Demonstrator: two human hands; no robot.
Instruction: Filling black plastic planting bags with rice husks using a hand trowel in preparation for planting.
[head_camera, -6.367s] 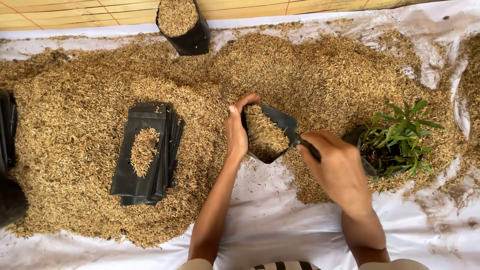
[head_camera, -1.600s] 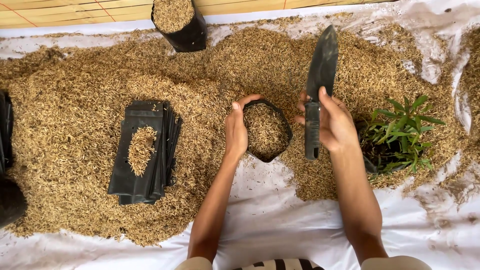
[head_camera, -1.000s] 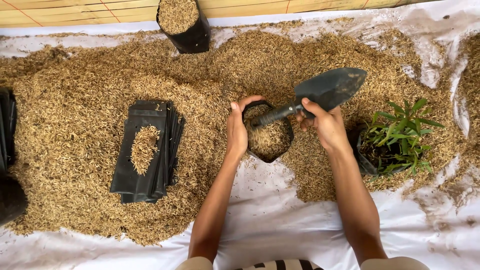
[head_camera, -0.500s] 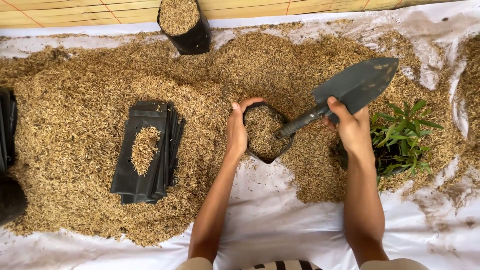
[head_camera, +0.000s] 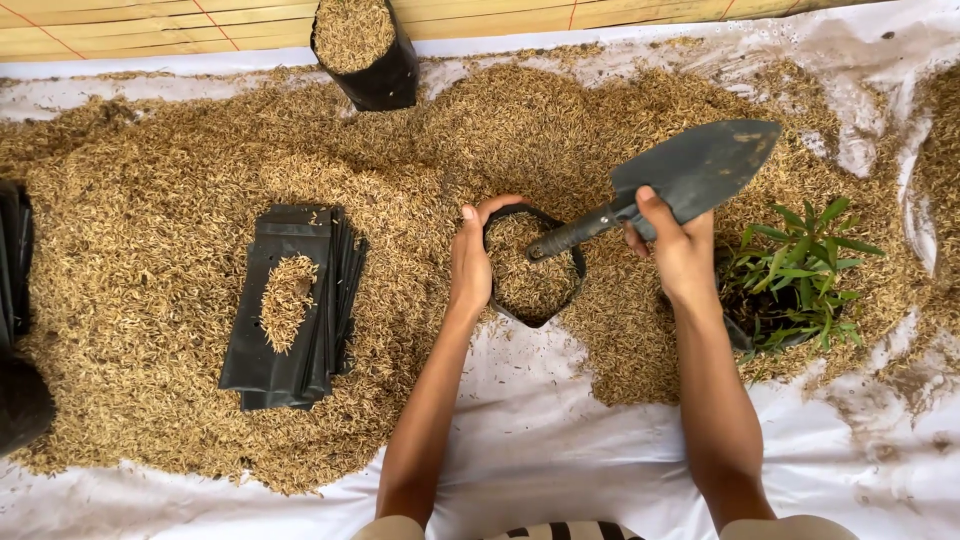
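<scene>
Trowel (head_camera: 690, 170) — dark metal blade, dark handle, gripped in the closed right hand (head_camera: 680, 255) where handle meets blade; blade raised up and to the right, handle butt pointing down into the mouth of the grow bag (head_camera: 530, 265).

Grow bag — small black plastic pouch, standing open in the husk pile (head_camera: 150, 300), filled near the rim with tan husk. Left hand (head_camera: 470, 265) curled round its left edge, fingers over the rim, holding the mouth open.

Step in hand, as judged: the fill being tamped or settled with the trowel's handle end. Next move would call for keeping the rim braced and the handle pressing straight down, so the soft bag neither folds nor spills.

Seedling (head_camera: 795, 280) — green narrow-leaved plant in a dark bag, just right of the grow bag, beyond the right hand.

Stack of flat bags (head_camera: 295, 300) — black, rectangular, lying well left of the grow bag, a scatter of husk on top. No labels or print visible.

Filled bag (head_camera: 365, 45) — black, upright, topped with husk, up and left of the grow bag.

Sheet (head_camera: 560, 440) — white, beneath all.
</scene>
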